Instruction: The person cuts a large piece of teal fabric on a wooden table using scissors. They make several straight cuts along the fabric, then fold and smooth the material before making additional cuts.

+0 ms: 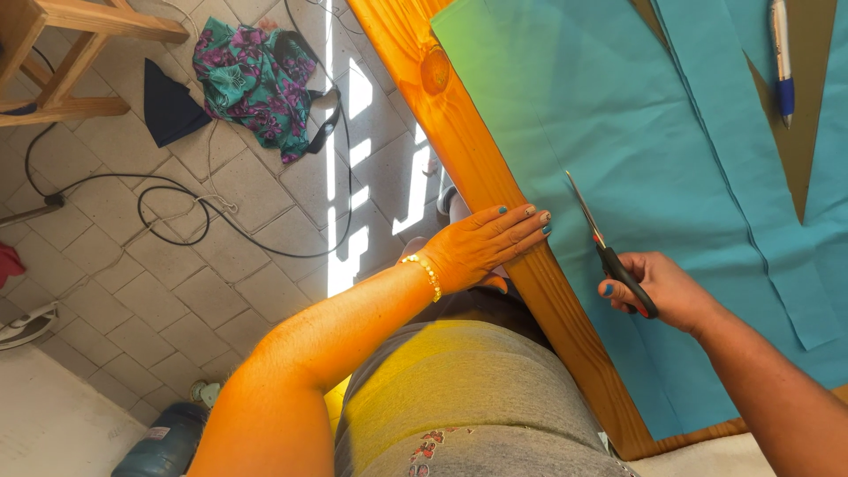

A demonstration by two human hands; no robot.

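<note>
Right hand (pixel 664 291) grips black-handled scissors (pixel 604 249), blades closed over turquoise fabric (pixel 618 106). Left hand (pixel 481 247) lies flat, released, on the wooden table edge (pixel 468 150). Fabric already shows cut panels at right; this near section looks uncut.

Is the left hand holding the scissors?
No: the scissors are gripped in the right hand over the teal fabric, while the left hand rests flat on the wooden table edge.

A single head-worn camera looks steeply down from close above the person's own arms, tilted so the wooden surface (pixel 495 212) edge runs diagonally. The tiled floor (pixel 177 265) fills the left, the surface the right.
</note>
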